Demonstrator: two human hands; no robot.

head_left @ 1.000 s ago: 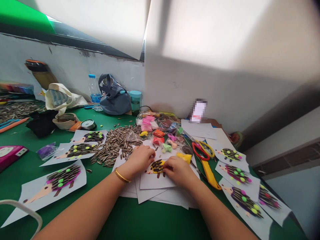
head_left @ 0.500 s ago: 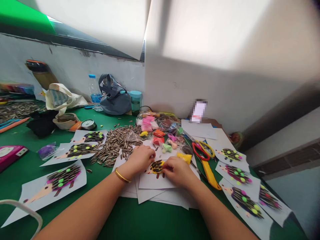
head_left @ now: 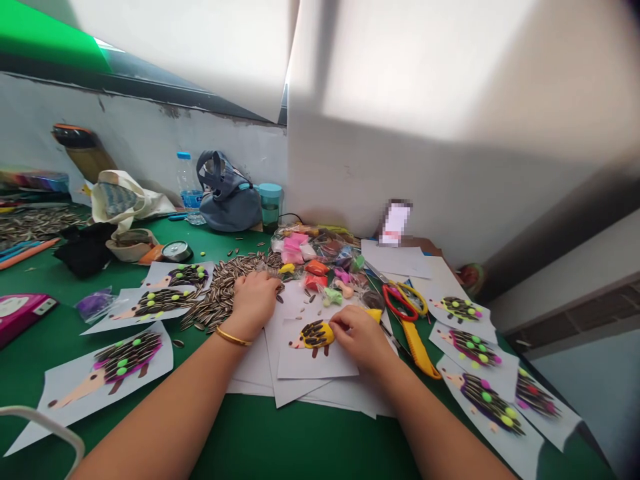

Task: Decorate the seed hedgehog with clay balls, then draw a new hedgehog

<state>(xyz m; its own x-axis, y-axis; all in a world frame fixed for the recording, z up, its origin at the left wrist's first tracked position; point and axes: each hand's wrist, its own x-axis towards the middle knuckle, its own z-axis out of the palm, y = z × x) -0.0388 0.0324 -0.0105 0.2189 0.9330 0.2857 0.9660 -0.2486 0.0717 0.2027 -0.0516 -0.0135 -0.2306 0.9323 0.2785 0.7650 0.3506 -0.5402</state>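
Observation:
A white card (head_left: pixel 295 367) bears a yellow clay hedgehog (head_left: pixel 324 337) with dark sunflower seeds over the left part of its back. My left hand (head_left: pixel 256 297) is at the right side of the seed pile (head_left: pixel 220 293), fingers bent downward; what its fingertips hold, if anything, is hidden. At the card's right edge my right hand (head_left: pixel 360 333) has its thumb and index finger pinched beside the hedgehog's yellow back. Anything between those fingertips is too small to make out.
Bagged coloured clay (head_left: pixel 317 268) lies behind the card. Red-handled scissors (head_left: pixel 400 303) and a yellow cutter (head_left: pixel 420 352) are on the right. Finished hedgehog cards (head_left: pixel 127 360) flank both sides. A blue bag (head_left: pixel 230 203), bottle (head_left: pixel 189 190) and phone (head_left: pixel 395 223) stand at the back.
My left hand has moved from the hedgehog up and left to the seed pile. My right hand has shifted slightly right, uncovering more of the yellow back.

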